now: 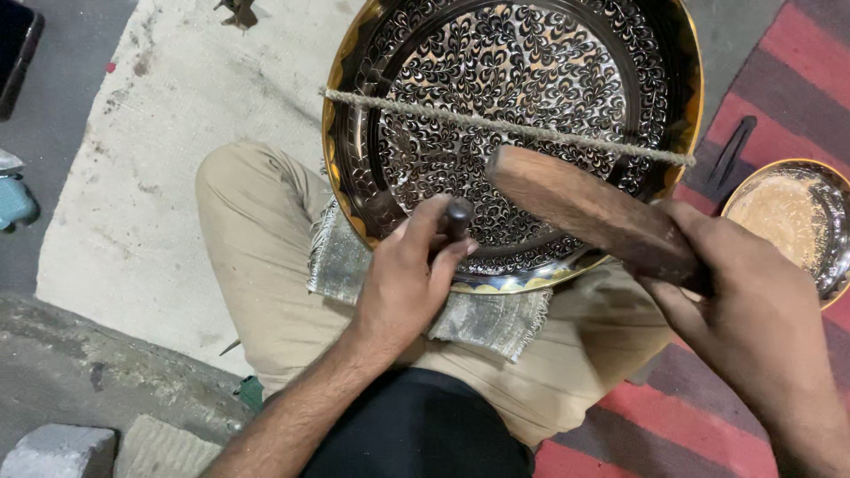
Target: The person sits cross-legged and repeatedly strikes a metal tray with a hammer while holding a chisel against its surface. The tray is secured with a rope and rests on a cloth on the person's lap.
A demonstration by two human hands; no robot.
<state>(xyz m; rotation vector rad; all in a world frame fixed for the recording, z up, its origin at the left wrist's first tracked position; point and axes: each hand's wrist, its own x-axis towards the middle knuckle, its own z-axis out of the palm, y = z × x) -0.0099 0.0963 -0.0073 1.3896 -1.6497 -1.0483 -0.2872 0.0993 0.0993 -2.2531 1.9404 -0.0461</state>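
With the punch point(457, 217) gripped by the closed left hand point(409, 281) and the wooden mallet point(591, 211) clasped by the right hand point(753, 310), the engraved tray point(513, 106) could be scarred or a finger hit by a slightly misplaced blow.

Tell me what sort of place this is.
Probably a floor-level metal-engraving workshop. The left hand holds a punch against an ornately patterned metal tray propped on the lap, the right hand grips a wooden mallet, and a striped rug covers the floor.
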